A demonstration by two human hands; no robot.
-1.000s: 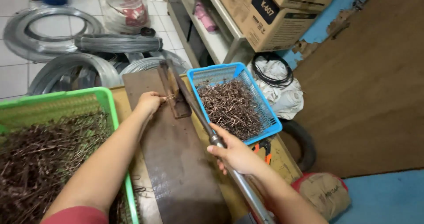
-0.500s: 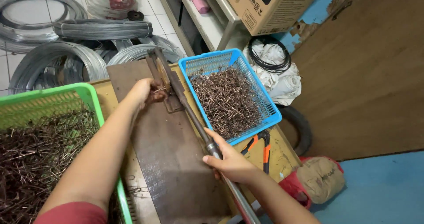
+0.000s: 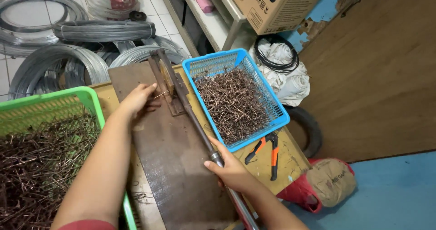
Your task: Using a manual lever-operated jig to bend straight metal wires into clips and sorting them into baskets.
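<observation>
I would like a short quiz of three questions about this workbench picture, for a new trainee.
1. True or false: the right hand grips the long lever handle.
2. Which basket holds the bent wire pieces beside the lever: A green basket, B blue basket, C cardboard box?
3. Fill in: the orange-handled ___ lie on the bench below the blue basket.

Key: 1 true. 2 B. 3 pliers. The left hand holds a thin wire piece at the lever's base.

White tiled floor (image 3: 154, 3), a metal shelf (image 3: 227, 12), a brown wooden wall (image 3: 377, 75), blue floor (image 3: 399, 193).
</observation>
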